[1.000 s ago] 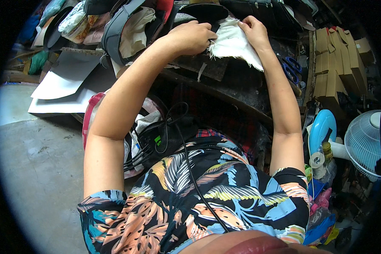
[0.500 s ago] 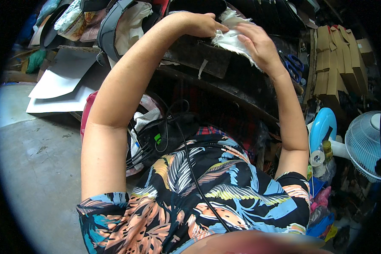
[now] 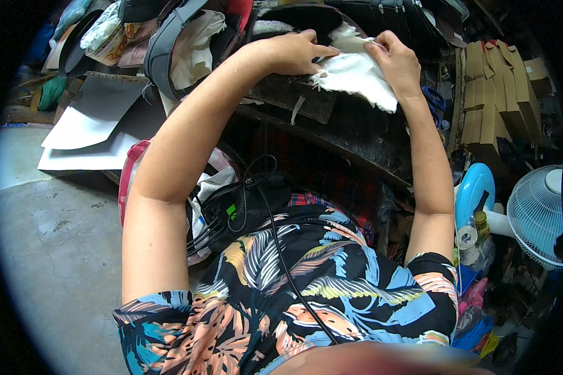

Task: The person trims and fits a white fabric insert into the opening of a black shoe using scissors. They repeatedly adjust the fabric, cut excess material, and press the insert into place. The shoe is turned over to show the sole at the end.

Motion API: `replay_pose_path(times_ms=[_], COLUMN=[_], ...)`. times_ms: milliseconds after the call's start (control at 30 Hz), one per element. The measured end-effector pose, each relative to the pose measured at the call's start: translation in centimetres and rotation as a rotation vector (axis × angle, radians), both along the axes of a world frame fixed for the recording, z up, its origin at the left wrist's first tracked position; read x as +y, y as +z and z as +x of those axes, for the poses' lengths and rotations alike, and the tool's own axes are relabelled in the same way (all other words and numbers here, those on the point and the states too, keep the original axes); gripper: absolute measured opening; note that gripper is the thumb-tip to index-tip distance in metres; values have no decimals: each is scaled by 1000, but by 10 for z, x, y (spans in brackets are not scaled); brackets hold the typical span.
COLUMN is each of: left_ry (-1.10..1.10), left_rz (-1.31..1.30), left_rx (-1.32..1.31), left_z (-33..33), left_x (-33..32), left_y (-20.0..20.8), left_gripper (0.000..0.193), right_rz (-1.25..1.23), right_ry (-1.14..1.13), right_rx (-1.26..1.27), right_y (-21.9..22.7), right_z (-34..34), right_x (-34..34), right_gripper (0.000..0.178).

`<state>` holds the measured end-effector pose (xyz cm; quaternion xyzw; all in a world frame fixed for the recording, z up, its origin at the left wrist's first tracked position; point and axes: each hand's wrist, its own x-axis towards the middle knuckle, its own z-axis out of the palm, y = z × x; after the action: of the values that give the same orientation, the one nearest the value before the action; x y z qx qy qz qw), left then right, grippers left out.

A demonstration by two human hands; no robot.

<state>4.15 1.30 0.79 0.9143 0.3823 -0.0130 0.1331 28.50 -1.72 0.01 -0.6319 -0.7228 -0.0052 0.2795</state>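
Observation:
A white cloth [image 3: 360, 80] with frayed edges hangs spread between my hands, over the dark bench at the top of the view. My right hand [image 3: 396, 65] pinches its upper right part between thumb and fingers. At the cloth's upper left edge is my left hand [image 3: 295, 55], its index finger stretched across the fabric and its other fingers bent. The left fingertips seem to hold that edge, partly hidden. Behind the cloth lies a black curved piece [image 3: 300, 15].
Blue-handled scissors [image 3: 434, 100] lie right of my right wrist. Folded cardboard [image 3: 491, 94] is stacked at the right, above a blue and white fan [image 3: 538, 209]. White sheets [image 3: 94, 119] lie at the left. A black cable [image 3: 281, 250] runs down my shirt.
The cloth has been spread wider and its lower edge hangs further down to the right. My right hand has shifted up and right, changing from lying on the cloth to pinching it.

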Motion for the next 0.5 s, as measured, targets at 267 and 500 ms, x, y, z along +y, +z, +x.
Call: replay_pose_path(times_ms=[267,500], left_ry=[-29,-21], left_rz=[50,-2], left_rx=[51,142], left_z=[8,14], left_x=[0,1], left_y=[0,9], left_gripper=[52,56], right_rz=[-57,103], right_ry=[-42,25], right_rx=[-91,-286], right_y=[12,30], right_z=[-6,-38], right_x=[6,6], right_gripper=[23,33])
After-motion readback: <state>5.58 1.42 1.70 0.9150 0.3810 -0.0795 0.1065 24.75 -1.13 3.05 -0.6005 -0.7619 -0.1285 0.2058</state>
